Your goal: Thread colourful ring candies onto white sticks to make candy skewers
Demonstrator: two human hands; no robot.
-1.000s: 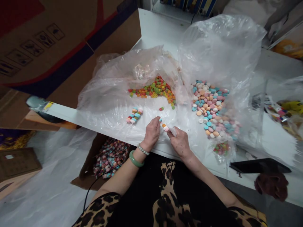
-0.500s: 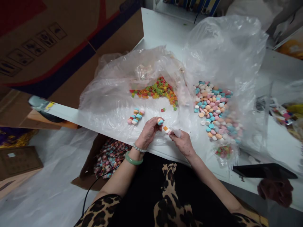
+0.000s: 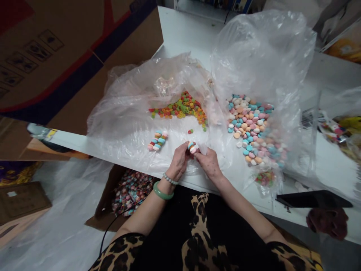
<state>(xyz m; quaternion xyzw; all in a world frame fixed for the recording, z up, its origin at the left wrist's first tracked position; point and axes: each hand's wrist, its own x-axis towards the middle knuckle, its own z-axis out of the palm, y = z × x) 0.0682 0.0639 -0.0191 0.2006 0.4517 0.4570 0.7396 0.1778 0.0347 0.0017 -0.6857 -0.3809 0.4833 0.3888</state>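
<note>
My left hand (image 3: 180,160) is closed, its thumb and fingertips pinching candies at the front end of a candy skewer (image 3: 192,147). My right hand (image 3: 208,162) grips the skewer's rear end from the other side, with something whitish and translucent by its fingers. Blue, orange, white and pink candies show between the fingertips; the stick itself is hidden. To the left, finished-looking stacks of pastel and ring candies (image 3: 158,140) lie side by side on the plastic sheet. Beyond my hands spreads a heap of small ring gummies (image 3: 183,107). Pastel candies (image 3: 249,126) are piled to the right.
A large carton (image 3: 84,67) stands at the left on the white table (image 3: 183,28). Below the front edge, an open box (image 3: 103,203) holds many wrapped candies. Clear plastic bags (image 3: 262,52), a small bag of gummies (image 3: 265,178) and a dark flat device (image 3: 314,198) lie right.
My hands have come together: the candies in my left hand now meet the skewer in my right, where a gap was before. The whole view has shifted slightly.
</note>
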